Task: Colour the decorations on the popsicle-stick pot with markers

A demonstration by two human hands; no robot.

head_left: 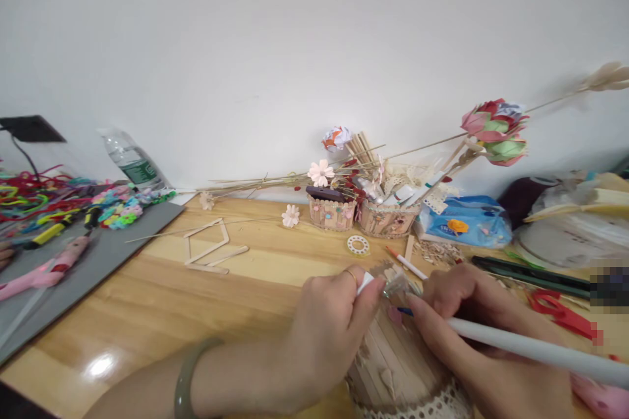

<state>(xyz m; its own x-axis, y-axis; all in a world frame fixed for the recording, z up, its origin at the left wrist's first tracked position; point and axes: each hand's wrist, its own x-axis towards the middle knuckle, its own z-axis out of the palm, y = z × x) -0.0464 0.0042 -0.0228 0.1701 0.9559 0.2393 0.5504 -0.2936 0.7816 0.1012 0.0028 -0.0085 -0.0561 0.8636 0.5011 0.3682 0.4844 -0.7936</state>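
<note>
My left hand (329,334), with a ring and a green bangle, is closed in a pinch on a small white piece (364,283) whose kind I cannot make out. My right hand (484,327) is closed round a long white pen-like tool (515,340). Its thin dark-blue tip points at a small pink spot (394,314) on a wooden-stick craft piece (393,360) below both hands. White lace trim (417,408) runs along the near edge of that piece. Clear, shiny material (397,287) lies between my fingertips, partly hidden.
Two stick baskets (331,213) hold dried flowers and supplies by the wall. A tape roll (358,245), an orange-tipped pen (405,262), a blue tissue pack (464,222) and red scissors (560,314) lie nearby. Leftward are loose craft sticks (209,255), a bottle (135,163) and a pink glue gun (49,268).
</note>
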